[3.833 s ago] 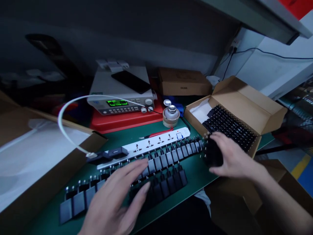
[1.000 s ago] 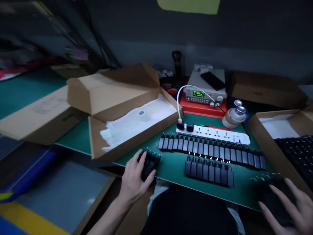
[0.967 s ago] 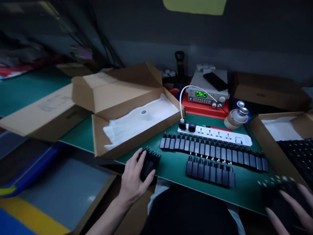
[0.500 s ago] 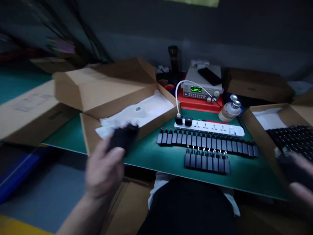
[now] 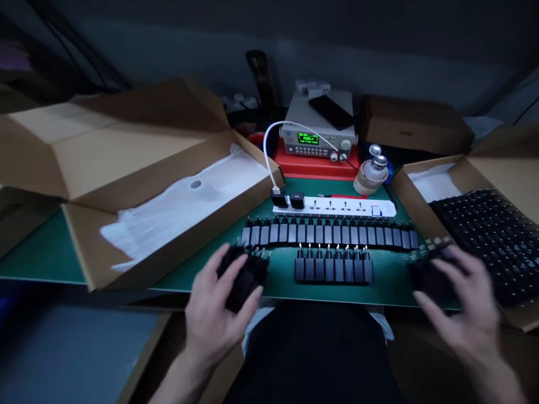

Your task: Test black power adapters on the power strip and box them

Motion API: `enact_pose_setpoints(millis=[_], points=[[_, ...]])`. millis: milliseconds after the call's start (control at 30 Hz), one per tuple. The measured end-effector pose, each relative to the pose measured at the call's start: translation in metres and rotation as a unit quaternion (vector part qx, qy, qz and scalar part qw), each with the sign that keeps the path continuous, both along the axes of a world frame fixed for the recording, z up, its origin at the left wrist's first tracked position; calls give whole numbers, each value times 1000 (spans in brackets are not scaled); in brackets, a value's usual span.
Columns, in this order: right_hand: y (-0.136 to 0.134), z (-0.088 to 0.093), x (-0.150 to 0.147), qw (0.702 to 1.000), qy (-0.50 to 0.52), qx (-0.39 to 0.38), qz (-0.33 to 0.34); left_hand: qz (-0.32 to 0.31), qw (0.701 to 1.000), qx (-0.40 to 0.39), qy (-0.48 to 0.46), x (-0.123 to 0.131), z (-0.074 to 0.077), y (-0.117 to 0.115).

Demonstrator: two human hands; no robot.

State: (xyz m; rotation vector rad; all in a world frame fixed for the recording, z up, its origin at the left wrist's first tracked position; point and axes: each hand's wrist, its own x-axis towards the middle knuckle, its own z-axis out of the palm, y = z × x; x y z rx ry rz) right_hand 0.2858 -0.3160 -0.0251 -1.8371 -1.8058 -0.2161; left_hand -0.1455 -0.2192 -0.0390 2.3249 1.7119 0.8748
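My left hand (image 5: 213,320) sits at the front edge of the green mat, shut on a bunch of black plug-in chargers (image 5: 244,278) with their metal pins upward. My right hand (image 5: 461,297) holds a similar black bunch (image 5: 432,279), pins pointing left, next to the open right box. Two long rows of black chargers stand on the green mat (image 5: 391,292): a longer one (image 5: 328,234) and a shorter one (image 5: 334,269) nearer me. Behind them lies a white power strip (image 5: 334,207) with two black chargers (image 5: 287,199) plugged in.
The right cardboard box (image 5: 421,191) holds rows of black chargers. A left box (image 5: 126,230) holds white wrapping. Behind stand a bench power supply (image 5: 315,137) on a red tray, a phone on top, and a metal-capped bottle (image 5: 370,177).
My left hand has come back down from above the left box to the mat's front edge, still holding its bunch. My right hand has moved into fuller view. The view has shifted slightly left.
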Motion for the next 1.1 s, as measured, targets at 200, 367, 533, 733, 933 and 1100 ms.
enact_pose_setpoints(millis=[200,367,533,733,933,1100], points=[[8,-65,-41,995,-44,-40,-82,41,995,-17,92,25,-54,-15],[14,-66,-31,995,-16,-40,-84,-5,998,22,55,31,-60,7],[5,-67,-15,997,43,-49,-44,-19,998,-3,63,17,-67,1],[0,-49,18,991,128,-21,-32,-39,998,-23,-41,-11,-47,1],[84,11,17,985,161,2,68,-150,986,56,-52,27,20,71],[186,35,-14,968,22,-93,234,-302,944,76,105,103,46,150]])
